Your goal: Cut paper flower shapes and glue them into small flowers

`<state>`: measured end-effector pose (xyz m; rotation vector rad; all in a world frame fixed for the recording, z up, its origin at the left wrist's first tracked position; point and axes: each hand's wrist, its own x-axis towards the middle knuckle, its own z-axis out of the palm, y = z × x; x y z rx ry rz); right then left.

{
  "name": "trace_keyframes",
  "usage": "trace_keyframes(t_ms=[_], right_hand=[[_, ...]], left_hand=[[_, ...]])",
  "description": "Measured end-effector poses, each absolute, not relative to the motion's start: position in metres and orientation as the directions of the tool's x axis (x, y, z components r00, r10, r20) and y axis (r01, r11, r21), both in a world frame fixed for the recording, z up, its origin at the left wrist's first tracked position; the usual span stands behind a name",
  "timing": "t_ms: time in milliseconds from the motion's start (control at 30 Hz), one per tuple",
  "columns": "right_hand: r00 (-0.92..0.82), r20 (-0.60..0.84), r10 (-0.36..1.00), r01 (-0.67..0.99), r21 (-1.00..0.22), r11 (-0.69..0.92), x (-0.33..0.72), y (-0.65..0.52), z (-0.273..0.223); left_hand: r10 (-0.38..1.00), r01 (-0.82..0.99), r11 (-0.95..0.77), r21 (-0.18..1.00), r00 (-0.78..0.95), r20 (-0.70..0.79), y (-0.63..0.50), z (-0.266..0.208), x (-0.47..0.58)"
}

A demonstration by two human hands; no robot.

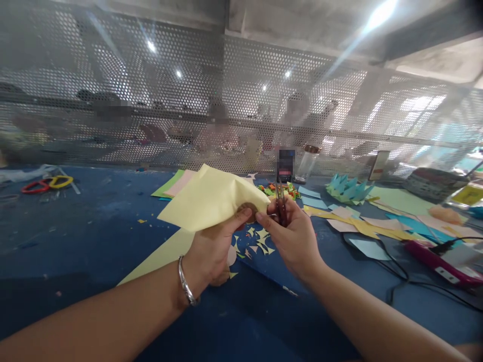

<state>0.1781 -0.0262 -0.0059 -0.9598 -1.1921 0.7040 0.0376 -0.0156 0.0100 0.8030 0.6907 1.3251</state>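
Note:
A sheet of pale yellow paper (204,198) is in my left hand (215,246), the thumb pressing a round brown disc (248,213) against it. My right hand (294,229) is closed around small scissors (280,203) with dark reddish-brown handles and blades pointing up. The thumb and a fingertip of that hand also pinch the right corner of the sheet. Below my hands lie cut paper scraps (262,241) and a pale paper circle (231,255). Another pale yellow sheet (154,259) lies flat under my left wrist.
Red and yellow scissors (47,184) lie far left. A phone (286,165), a glass jar (307,163) and a folded blue paper piece (347,188) stand at the back. Paper strips (354,218), a purple power strip (441,264) and black cables (403,274) occupy the right. Perforated panels (181,90) close off the back.

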Motion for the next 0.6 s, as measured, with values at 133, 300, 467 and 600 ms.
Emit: trace_keyframes(t_ms=[133,300,467,600], right_hand=[[0.214,0.406,0.889,0.008,-0.910,0.414,0.178,-0.029,-0.004],[0.211,0.441,0.872,0.022,-0.894,0.447,0.178,-0.030,-0.002],[0.204,0.446,0.871,0.044,-0.893,0.447,0.189,-0.029,0.000],[0.126,0.452,0.883,0.075,-0.892,0.446,0.198,-0.030,0.007]], left_hand=[[0.992,-0.566,0.073,0.821,0.130,0.002,-0.018,0.012,0.039],[0.987,-0.561,0.056,0.826,0.155,0.038,-0.018,0.012,0.040],[0.862,-0.445,0.047,0.894,0.471,0.189,-0.004,0.025,0.011],[0.789,-0.450,0.131,0.883,0.587,0.183,0.014,0.043,-0.027]])
